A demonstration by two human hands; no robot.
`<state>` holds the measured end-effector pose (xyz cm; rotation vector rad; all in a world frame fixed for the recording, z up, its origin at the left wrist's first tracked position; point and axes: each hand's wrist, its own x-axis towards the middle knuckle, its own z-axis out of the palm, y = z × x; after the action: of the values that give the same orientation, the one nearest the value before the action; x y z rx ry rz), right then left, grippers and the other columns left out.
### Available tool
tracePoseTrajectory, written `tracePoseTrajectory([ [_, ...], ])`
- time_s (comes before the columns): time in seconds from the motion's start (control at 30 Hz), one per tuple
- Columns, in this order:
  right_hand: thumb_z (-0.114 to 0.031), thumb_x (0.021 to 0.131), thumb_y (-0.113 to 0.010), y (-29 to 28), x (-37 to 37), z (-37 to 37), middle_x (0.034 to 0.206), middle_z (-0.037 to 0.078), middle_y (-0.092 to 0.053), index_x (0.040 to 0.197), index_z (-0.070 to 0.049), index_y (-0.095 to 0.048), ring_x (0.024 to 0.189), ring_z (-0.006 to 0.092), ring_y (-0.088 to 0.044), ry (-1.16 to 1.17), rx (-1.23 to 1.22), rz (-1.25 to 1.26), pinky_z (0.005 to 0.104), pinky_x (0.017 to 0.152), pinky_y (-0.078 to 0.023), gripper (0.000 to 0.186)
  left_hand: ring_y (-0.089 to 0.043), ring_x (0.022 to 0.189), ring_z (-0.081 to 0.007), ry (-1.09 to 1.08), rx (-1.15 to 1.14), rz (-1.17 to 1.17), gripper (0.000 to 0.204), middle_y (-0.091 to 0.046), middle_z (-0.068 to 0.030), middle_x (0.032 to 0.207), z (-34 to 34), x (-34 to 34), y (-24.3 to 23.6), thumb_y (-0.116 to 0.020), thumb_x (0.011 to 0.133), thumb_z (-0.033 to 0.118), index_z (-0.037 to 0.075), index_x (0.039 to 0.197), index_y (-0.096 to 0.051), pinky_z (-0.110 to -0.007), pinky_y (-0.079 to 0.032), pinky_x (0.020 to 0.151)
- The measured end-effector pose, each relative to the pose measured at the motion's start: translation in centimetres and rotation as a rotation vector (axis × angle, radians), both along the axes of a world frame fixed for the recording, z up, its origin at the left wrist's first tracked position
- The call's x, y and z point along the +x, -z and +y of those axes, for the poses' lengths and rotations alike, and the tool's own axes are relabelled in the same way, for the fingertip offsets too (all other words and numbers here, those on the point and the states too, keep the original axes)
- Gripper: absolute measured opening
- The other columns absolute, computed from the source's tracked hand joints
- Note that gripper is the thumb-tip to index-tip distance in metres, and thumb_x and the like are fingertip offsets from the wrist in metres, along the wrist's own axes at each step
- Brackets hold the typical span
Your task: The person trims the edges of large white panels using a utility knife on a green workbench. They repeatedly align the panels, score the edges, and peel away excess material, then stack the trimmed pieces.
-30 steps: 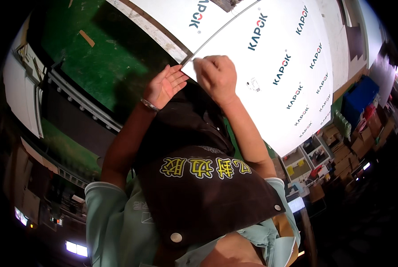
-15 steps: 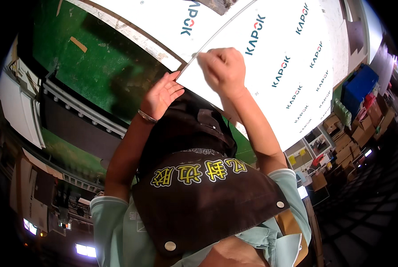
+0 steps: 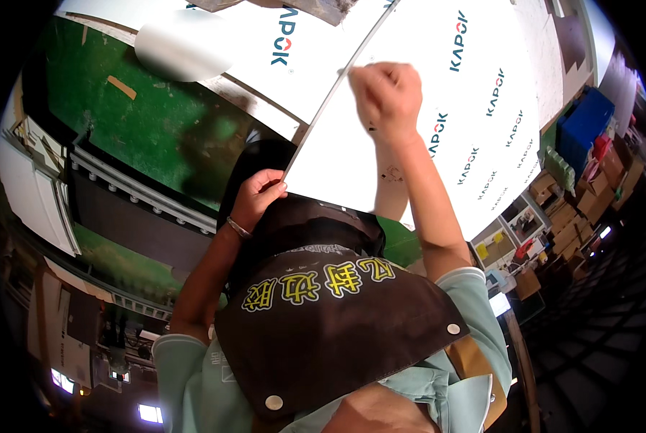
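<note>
My left hand (image 3: 261,191) pinches the near left corner of a large white printed board (image 3: 496,144) with thumb and curled fingers. My right hand (image 3: 388,97) is higher up over the same board, curled closed beside its long left edge; what its fingertips hold, if anything, is hidden. A thin grey strip or edge (image 3: 325,108) runs along that side of the board. A second white printed panel (image 3: 265,86) lies beyond it to the left, under or beside it. My dark apron (image 3: 330,325) is below the board.
A blurred pale shape (image 3: 182,43) is at the upper left, over the green floor (image 3: 135,130). A rail with rollers (image 3: 128,180) runs along the left. White panels (image 3: 30,195) are farther left. Cardboard boxes (image 3: 594,195) and a blue bin (image 3: 583,126) are at the right.
The board's corner has moved down toward me. My left hand has dropped and closed on it. My right hand has moved up and rightward along the edge. The blurred pale shape has appeared.
</note>
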<state>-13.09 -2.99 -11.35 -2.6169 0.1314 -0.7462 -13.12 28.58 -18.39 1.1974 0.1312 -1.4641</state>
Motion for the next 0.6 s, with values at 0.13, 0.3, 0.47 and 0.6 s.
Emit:
tracePoseTrajectory([
  [0.13,0.002,0.068,-0.070,1.6,1.1,-4.6,0.066,0.003,-0.059,0.079,-0.011,-0.071,0.057,0.0202,-0.054,0.223,-0.158,-0.108,0.0314,0.050,-0.042,0.017,-0.063,0.081,-0.0107,0.044,0.054,-0.025,0.023,-0.067,-0.0053,0.095,-0.4,0.8,0.3,-0.065,0.090,0.010,-0.003,0.109,-0.062,-0.025,-0.053,0.076],
  [0.3,0.001,0.073,-0.071,-0.6,-0.6,0.2,0.062,0.007,-0.057,0.083,-0.005,-0.071,0.053,0.0208,-0.053,-0.084,-0.005,0.049,0.0322,0.049,-0.042,0.012,-0.064,0.079,-0.0110,0.069,0.070,-0.105,0.022,-0.068,-0.0053,0.090,-0.2,0.5,-0.1,-0.064,0.089,0.009,-0.003,0.107,-0.063,-0.025,-0.053,0.074],
  [0.47,-0.006,0.075,-0.074,0.9,3.0,-8.3,0.079,0.007,-0.062,0.087,-0.012,-0.073,0.074,0.0228,-0.057,0.277,-0.166,-0.007,0.0323,0.064,-0.047,0.013,-0.066,0.080,-0.0120,0.103,0.094,-0.163,0.021,-0.069,-0.0062,0.090,-0.3,0.7,-0.5,-0.064,0.088,0.009,-0.002,0.106,-0.064,-0.026,-0.053,0.073],
  [0.6,-0.004,0.076,-0.069,-0.7,6.5,-13.4,0.082,0.005,-0.063,0.089,-0.016,-0.074,0.077,0.0238,-0.058,0.365,-0.181,-0.097,0.0342,0.067,-0.049,0.019,-0.066,0.079,-0.0129,0.109,0.116,-0.185,0.022,-0.069,-0.0068,0.090,-0.2,0.2,-0.4,-0.064,0.088,0.009,-0.003,0.106,-0.064,-0.026,-0.053,0.073],
])
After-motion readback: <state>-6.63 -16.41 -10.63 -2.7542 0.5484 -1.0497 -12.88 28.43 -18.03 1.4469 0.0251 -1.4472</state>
